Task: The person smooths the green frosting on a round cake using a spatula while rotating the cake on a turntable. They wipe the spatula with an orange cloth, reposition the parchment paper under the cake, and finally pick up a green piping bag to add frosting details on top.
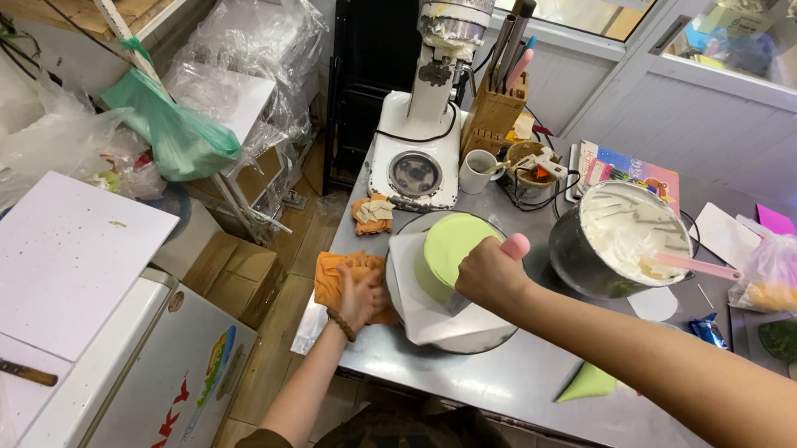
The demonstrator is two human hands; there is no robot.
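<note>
Pale green icing covers the cake [450, 241], which sits on a white board on the turntable [475, 342] at the near edge of the steel table [513, 380].

Your right hand [488, 272] is closed around a pink-handled tool [516, 246] held against the cake's side; the blade is hidden behind your fist. Your left hand [362, 295] lies with fingers spread flat on the orange cloth [336, 279] beside the turntable, gripping nothing. My judgement: if you press the tool too hard or tilt it, it could gouge the icing, and since the left hand is on the cloth, nothing steadies the turntable should it slip. The pot of cream [619, 239] with its pink spatula [698, 266] stands just beside your right forearm, so a wide elbow swing could knock it.
</note>
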